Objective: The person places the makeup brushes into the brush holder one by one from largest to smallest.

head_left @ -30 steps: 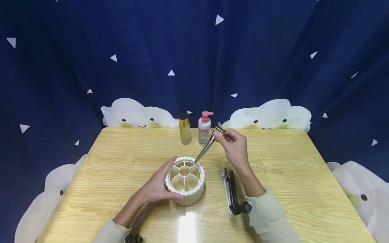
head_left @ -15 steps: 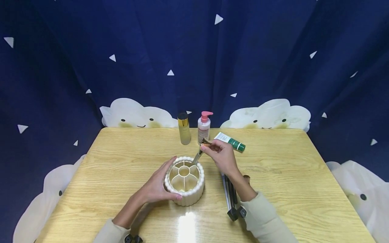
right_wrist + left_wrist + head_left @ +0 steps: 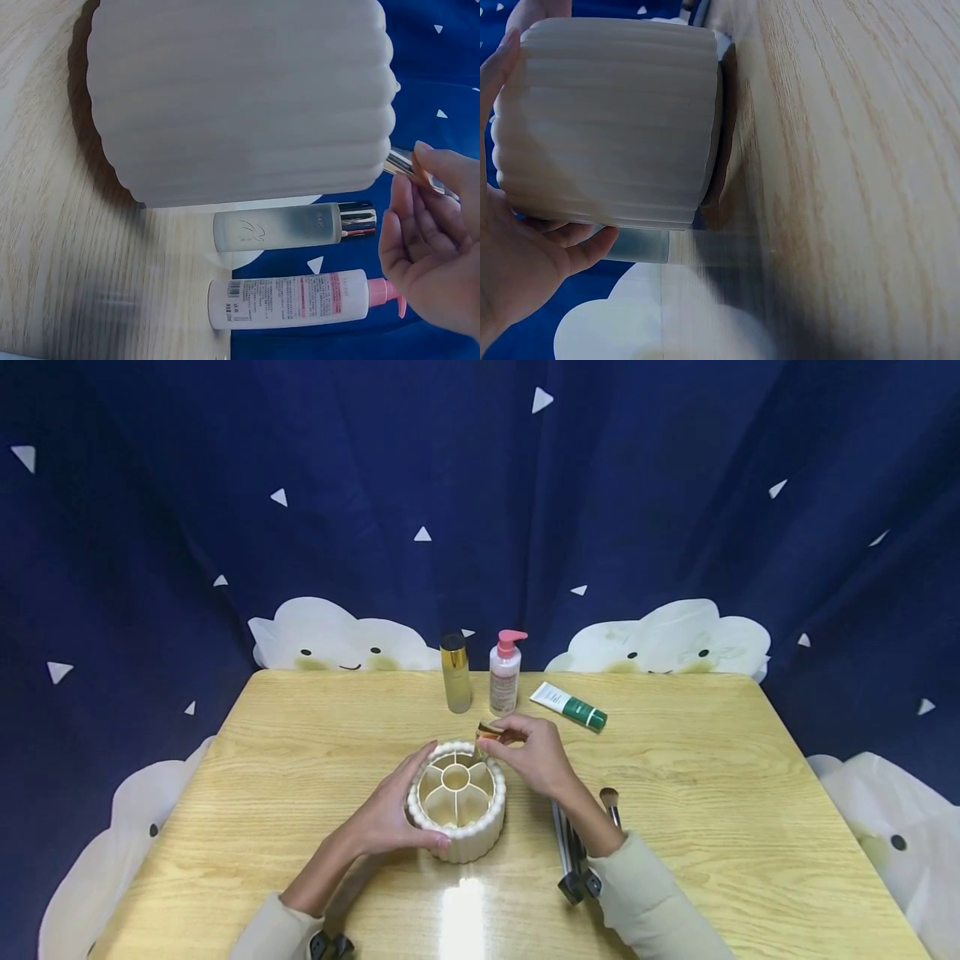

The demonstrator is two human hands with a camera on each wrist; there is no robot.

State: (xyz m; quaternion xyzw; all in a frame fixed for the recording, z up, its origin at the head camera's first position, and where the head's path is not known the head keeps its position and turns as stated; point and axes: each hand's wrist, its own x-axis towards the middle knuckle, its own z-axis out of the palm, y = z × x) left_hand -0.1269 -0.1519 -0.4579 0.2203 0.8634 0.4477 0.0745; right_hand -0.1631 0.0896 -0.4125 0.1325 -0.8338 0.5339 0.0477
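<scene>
A navy curtain (image 3: 480,485) with scattered white triangles fills the background, and white cloud shapes (image 3: 322,622) rise along the far edge of a pale wooden table (image 3: 712,793). On the table, near the middle, stands an upright, ribbed cream holder (image 3: 468,843) with a beaded rim, its inside split into wedge-shaped compartments around a round center. The person's left hand (image 3: 390,818) curves round the holder's left side, gripping it. The right hand (image 3: 536,758) pinches a metallic brush over the far right rim. Behind the holder stand a pump bottle (image 3: 504,685) with a pink top and a frosted bottle (image 3: 457,689) with a gold and black cap; right of them lies a green and white tube (image 3: 570,706). Smallest are the brushes: several slim brushes (image 3: 560,837) and 1 brown-bristled brush (image 3: 610,797) lie near the right forearm, partly hidden. The pinched brush (image 3: 400,160) is upright but tilted, its lower end in a far-right compartment. Filling the holder looks barely begun: 1 brush is nearly placed, the others lie outside.
</scene>
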